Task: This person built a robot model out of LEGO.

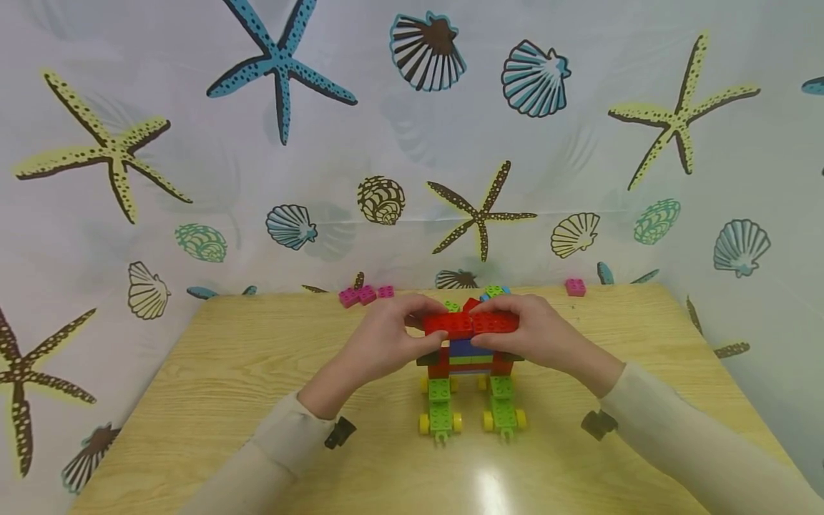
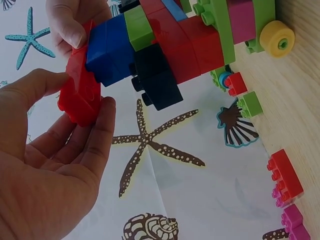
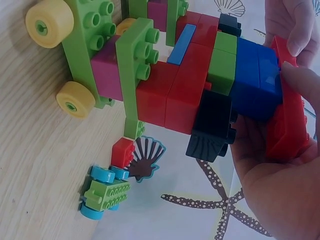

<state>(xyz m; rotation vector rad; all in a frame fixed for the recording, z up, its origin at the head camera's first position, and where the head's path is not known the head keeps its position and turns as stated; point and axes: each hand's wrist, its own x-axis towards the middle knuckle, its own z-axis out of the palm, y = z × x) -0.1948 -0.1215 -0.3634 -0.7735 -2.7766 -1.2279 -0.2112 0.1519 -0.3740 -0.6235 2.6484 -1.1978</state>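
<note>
Cream sleeves are seen entering from the lower corners of the head view, and beyond them the wooden worktop (image 1: pixel 257 400) carries a block model (image 1: pixel 468 372) at mid-frame. Its two green wheeled legs (image 1: pixel 440 415), fitted with yellow wheels, are planted on the wood, and a body of red, blue, green and black bricks is stacked above.

A long red brick (image 1: pixel 470 324) is held across the top of the model. It is pinched at one end by the left hand (image 1: pixel 385 343) and at the other by the right hand (image 1: pixel 537 336), fingers curled over it and thumbs below. The step in hand is judged to be the seating of this brick. Even downward pressure from both hands would be called for next, with the studs lined up first.

Farther back, loose pink bricks (image 1: pixel 365 294) and another pink brick (image 1: pixel 576 287) lie along the far edge, against a seashell curtain (image 1: pixel 193 143).
</note>
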